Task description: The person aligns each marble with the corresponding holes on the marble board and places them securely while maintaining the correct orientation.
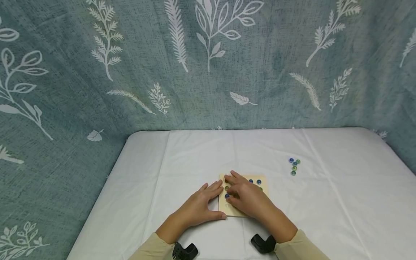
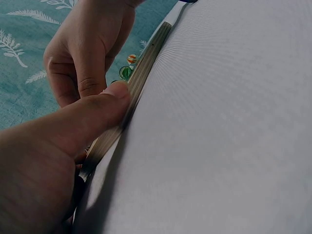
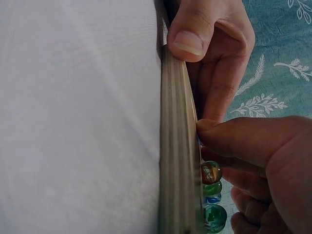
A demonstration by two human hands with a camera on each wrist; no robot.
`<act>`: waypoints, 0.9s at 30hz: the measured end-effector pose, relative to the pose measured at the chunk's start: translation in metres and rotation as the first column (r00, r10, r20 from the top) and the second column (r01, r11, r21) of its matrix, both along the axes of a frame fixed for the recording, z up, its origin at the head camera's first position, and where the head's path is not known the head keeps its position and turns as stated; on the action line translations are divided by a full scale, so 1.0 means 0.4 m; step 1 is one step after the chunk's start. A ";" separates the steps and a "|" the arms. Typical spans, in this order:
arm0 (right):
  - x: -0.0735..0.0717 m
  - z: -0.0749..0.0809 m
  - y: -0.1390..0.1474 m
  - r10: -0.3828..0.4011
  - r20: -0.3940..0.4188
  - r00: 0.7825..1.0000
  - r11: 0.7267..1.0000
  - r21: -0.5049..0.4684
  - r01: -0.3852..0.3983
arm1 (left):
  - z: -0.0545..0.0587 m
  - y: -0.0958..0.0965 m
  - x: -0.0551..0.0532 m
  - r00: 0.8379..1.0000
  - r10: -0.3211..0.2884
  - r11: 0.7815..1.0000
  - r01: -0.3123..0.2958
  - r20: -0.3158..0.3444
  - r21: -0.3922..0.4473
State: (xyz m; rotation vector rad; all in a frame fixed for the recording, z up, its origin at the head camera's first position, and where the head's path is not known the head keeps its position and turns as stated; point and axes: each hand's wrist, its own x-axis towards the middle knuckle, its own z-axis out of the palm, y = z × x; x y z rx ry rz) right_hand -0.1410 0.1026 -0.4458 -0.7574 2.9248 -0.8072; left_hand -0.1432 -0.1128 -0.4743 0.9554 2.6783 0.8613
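A small square wooden board [image 1: 238,213] lies on the table with blue and green marbles set on it in rows. My left hand [image 1: 200,206] holds the board at its left side, fingers along that edge and thumb [image 2: 114,97] against the near edge. Over the board, my right hand [image 1: 251,196] curls its fingers and pinches a blue marble [image 1: 226,196] close to the left edge, thumb tip down at the surface. A green marble [image 1: 226,188] sits just beyond it. The right hand covers the middle of the board. Several marbles [image 3: 214,218] show beside its fingers in the right wrist view.
Several loose blue and green marbles [image 1: 294,168] lie in a small cluster to the right, beyond the board. A white cloth [image 1: 188,155] covers the table. Behind and to the left hangs a blue-green curtain [image 1: 139,54] with white leaf prints.
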 end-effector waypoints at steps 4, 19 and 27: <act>-0.001 0.000 0.002 0.011 -0.013 1.000 1.000 -0.001 -0.011 | 0.002 0.000 0.000 1.000 0.002 1.000 -0.002 0.010 0.007; -0.033 0.046 0.076 -0.096 0.038 0.995 0.990 -0.102 0.100 | 0.000 0.003 0.000 1.000 0.029 1.000 -0.029 0.009 -0.010; -0.072 0.064 0.187 -0.242 0.014 0.970 0.954 -0.179 0.241 | -0.001 0.006 0.001 0.999 0.038 0.999 -0.038 0.008 0.000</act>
